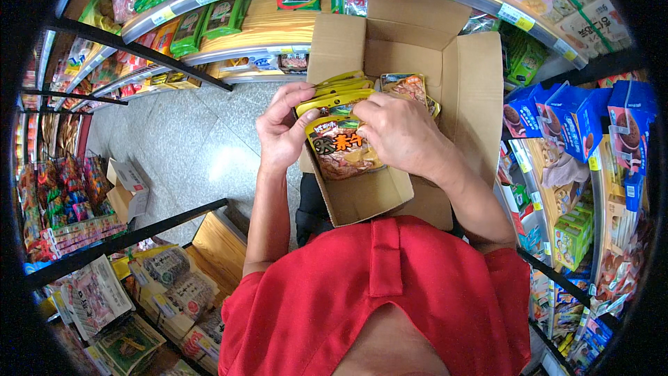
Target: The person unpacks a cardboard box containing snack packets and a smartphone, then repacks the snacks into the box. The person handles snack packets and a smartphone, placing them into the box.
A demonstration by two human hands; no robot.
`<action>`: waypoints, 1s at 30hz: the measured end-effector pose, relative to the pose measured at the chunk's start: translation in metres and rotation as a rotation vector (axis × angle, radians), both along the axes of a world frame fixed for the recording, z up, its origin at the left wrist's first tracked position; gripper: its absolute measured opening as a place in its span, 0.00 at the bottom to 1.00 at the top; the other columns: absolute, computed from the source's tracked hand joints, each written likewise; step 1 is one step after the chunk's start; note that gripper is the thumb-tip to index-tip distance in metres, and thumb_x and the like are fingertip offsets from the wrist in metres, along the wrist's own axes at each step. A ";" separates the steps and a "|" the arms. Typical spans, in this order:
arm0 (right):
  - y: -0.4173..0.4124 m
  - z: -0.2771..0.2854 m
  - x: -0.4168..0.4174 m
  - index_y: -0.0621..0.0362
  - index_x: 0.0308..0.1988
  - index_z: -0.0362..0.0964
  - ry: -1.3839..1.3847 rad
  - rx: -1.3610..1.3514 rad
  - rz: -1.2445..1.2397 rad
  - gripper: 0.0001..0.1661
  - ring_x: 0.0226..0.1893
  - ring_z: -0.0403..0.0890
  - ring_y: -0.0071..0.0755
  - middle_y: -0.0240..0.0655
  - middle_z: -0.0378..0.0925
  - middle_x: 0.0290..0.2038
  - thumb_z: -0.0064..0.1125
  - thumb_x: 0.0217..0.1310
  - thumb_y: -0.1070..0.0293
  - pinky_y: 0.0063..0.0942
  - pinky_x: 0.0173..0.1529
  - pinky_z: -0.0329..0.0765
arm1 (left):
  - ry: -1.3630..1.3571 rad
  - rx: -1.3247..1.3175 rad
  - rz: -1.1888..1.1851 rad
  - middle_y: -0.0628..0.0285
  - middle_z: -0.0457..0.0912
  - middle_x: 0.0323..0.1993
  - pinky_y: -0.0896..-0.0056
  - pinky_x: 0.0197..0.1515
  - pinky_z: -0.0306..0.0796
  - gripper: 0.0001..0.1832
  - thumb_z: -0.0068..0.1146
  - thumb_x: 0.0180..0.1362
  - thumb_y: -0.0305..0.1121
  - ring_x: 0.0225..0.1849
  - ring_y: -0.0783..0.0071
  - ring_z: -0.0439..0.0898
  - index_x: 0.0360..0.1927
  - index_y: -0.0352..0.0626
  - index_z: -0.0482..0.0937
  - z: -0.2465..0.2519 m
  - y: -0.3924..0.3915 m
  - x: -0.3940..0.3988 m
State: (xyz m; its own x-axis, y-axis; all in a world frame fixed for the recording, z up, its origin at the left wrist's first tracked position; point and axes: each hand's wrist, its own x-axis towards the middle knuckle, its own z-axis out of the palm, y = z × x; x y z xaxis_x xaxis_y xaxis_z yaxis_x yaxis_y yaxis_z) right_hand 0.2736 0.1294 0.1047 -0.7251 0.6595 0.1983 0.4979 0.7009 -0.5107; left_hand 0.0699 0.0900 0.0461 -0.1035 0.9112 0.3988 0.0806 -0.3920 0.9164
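Observation:
Several yellow-topped snack packets (342,149) stand in a small open cardboard box (365,199), their upper edges fanned. My left hand (286,128) pinches the packets' upper left corners between thumb and fingers. On the other side, my right hand (399,133) grips the upper right part of the front packet, its fingertips partly hidden against the foil. Behind the small box is a larger open cardboard box (472,99) with its flaps spread. More packets (404,87) lie inside that larger box, partly covered by my right hand.
Store shelves curve around the front, with green packets (224,15) on a wooden shelf (266,23). Blue boxes (569,115) hang at the right. A black shelf frame (130,243) crosses the lower left. An opened carton (125,190) rests near bagged snacks beyond the tiled floor (209,136).

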 end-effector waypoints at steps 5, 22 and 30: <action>0.000 -0.001 -0.001 0.64 0.28 0.70 0.016 0.216 -0.063 0.06 0.33 0.76 0.46 0.46 0.72 0.28 0.51 0.43 0.77 0.36 0.37 0.75 | 0.002 -0.008 -0.011 0.54 0.73 0.45 0.72 0.50 0.65 0.12 0.52 0.52 0.18 0.48 0.68 0.71 0.41 0.32 0.76 -0.003 0.000 -0.003; -0.002 -0.019 -0.009 0.62 0.25 0.66 0.183 0.305 -0.139 0.05 0.30 0.74 0.42 0.42 0.69 0.25 0.52 0.44 0.74 0.35 0.33 0.74 | 0.022 0.003 -0.006 0.52 0.71 0.48 0.71 0.49 0.69 0.15 0.61 0.46 0.19 0.48 0.67 0.72 0.40 0.33 0.77 0.002 -0.003 0.006; -0.015 0.004 -0.006 0.62 0.27 0.67 0.248 0.396 -0.218 0.07 0.31 0.74 0.44 0.42 0.70 0.27 0.56 0.46 0.72 0.36 0.36 0.73 | -0.024 -0.025 -0.011 0.52 0.71 0.48 0.71 0.48 0.70 0.14 0.60 0.47 0.18 0.48 0.68 0.72 0.40 0.34 0.77 0.002 -0.003 0.008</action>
